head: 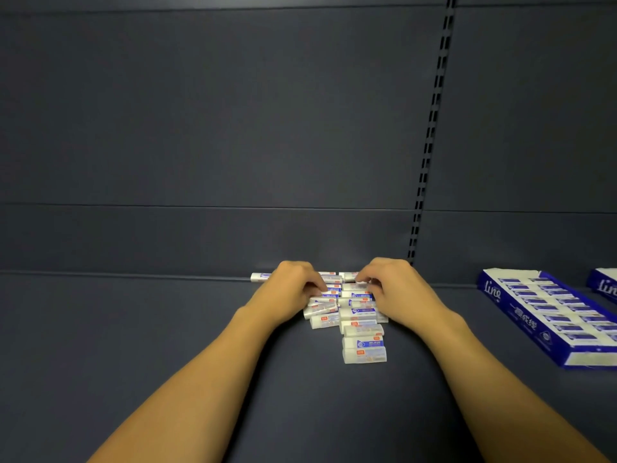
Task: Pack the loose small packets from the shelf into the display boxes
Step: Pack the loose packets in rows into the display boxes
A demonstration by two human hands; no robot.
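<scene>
A cluster of small white packets with blue and red printing (350,312) lies on the dark grey shelf surface (133,329), reaching back to the far edge where the shelf meets the dark back panel (233,128). The left hand (287,289) rests on the cluster's left side, its fingers curled onto the packets; the right hand (397,289) rests on the right side, fingertips bent down among them. Whether either hand actually pinches a packet cannot be told. Well to the right sits a long blue cardboard display box (521,315) filled with rows of packets, and a second blue box (606,285) shows at the far right edge.
</scene>
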